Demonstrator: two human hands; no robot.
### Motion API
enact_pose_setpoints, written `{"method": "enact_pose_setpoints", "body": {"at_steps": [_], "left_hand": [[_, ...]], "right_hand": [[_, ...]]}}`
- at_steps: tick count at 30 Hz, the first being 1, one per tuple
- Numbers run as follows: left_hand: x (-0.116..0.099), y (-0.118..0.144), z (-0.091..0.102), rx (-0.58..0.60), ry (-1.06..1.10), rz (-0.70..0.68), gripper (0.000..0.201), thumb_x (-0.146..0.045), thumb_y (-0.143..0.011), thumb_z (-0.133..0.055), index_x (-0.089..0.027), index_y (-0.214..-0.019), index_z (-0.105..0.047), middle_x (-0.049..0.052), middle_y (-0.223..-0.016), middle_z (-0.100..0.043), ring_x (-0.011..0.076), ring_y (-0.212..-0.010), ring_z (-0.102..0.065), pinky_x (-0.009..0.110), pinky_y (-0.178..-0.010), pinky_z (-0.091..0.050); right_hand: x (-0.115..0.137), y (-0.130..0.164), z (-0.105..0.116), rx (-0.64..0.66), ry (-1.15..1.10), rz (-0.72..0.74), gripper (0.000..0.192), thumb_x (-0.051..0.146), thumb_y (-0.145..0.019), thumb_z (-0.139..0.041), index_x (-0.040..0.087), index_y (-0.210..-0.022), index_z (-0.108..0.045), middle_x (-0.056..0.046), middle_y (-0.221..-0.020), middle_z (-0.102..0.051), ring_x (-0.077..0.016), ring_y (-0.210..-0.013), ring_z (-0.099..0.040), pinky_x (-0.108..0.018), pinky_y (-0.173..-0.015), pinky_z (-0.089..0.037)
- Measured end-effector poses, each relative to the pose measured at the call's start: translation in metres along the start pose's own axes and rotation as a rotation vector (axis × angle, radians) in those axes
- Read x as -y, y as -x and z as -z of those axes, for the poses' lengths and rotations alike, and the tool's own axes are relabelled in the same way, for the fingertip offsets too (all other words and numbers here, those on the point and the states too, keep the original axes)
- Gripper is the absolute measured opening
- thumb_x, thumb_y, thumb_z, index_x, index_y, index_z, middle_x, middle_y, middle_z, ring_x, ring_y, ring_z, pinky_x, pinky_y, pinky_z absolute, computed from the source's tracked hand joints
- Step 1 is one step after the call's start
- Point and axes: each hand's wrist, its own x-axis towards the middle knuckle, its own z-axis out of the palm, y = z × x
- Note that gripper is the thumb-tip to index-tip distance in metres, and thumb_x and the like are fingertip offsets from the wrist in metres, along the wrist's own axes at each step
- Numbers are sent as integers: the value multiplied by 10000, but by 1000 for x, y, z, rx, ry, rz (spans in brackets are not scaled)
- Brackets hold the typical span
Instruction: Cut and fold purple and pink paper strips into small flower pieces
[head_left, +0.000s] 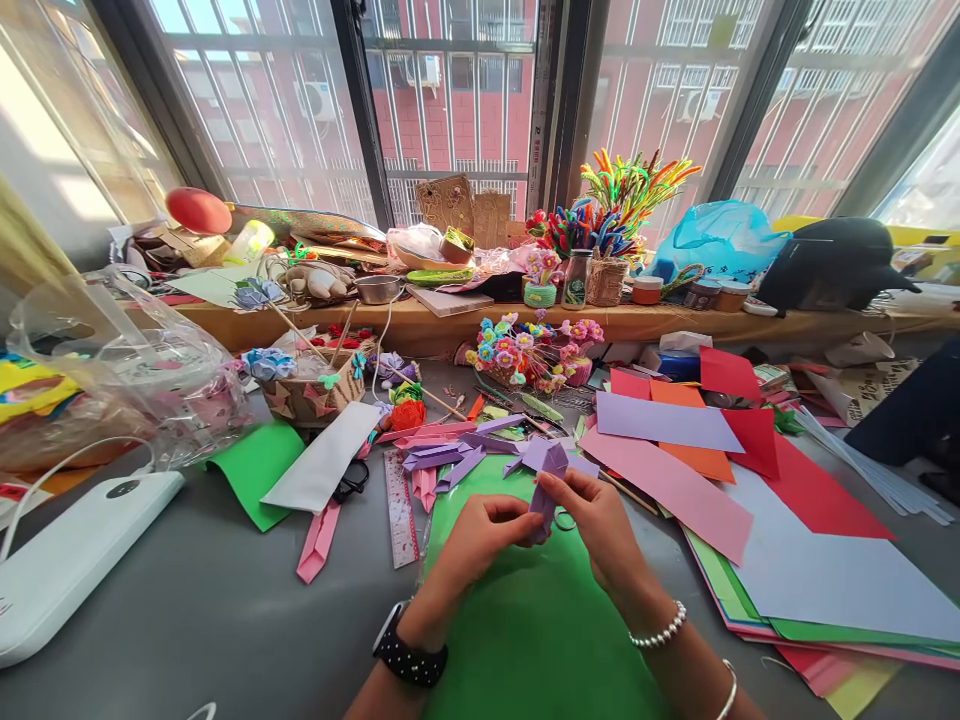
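- A folded purple paper piece (547,475) is pinched between the fingertips of both hands, held just above a green sheet (525,620) that is spread on the grey table (187,600).
- The left hand (480,535) is closed on the lower part of the purple piece; a black dotted watch (409,655) is worn on that wrist.
- The right hand (596,515) is closed on the upper part of the piece; a pearl bracelet (660,630) is seen on that wrist.
- More folded purple strips (450,455) are scattered just beyond the green sheet, with pink folded strips (319,540) and a ruler (400,505) to the left.
- Black scissors (351,480) are partly covered by a white strip (322,458).
- A stack of coloured sheets (750,500) is spread to the right of the hands.
- Small paper flowers in a basket (525,355) are set farther back, near the wooden sill (420,325).
- A white device (67,560) lies at the left edge of the table.
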Motion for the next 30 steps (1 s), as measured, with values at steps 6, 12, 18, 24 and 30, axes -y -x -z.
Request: {"method": "enact_pose_setpoints", "body": {"at_steps": [6,12,18,24,30], "left_hand": [[2,-1,-3,58,-12,-16,261,-391,-617,-650,-148,-708,-678,22,-688,-670,162,-678,-588,230,-637,-430],[-1,1,-1,25,-36,-26,291,-410,-663,-611,-127,-621,-667,28,-596,-653,134,-576,-564,222,-577,-422],[1,-1,7,-179,69,-29,253,-372,-635,-650,-120,-657,-652,35,-614,-665,147,-606,-598,237,-620,-463],[2,-3,9,-286,141,-42,255,-356,-623,-667,-118,-711,-643,20,-619,-651,149,-631,-610,234,-627,-475],[3,-4,8,-113,98,3,320,-396,-579,-688,-115,-728,-645,19,-588,-652,140,-550,-599,241,-564,-469]], "right_hand": [[-1,4,-4,-14,45,45,338,428,-677,-606,162,-492,-505,51,-489,-411,-92,-486,-377,-222,-462,-319],[-1,3,-2,7,29,16,333,461,-684,-585,158,-546,-561,25,-517,-486,-113,-507,-434,-231,-468,-346],[4,-4,8,-18,76,19,273,416,-678,-604,148,-634,-621,28,-541,-486,-104,-537,-394,-224,-497,-306],[4,-3,9,13,69,-36,279,415,-673,-613,144,-611,-589,41,-513,-433,-89,-504,-369,-216,-468,-289],[2,-5,9,-5,69,16,275,417,-643,-641,154,-707,-591,37,-526,-498,-108,-486,-477,-221,-452,-366]]}}
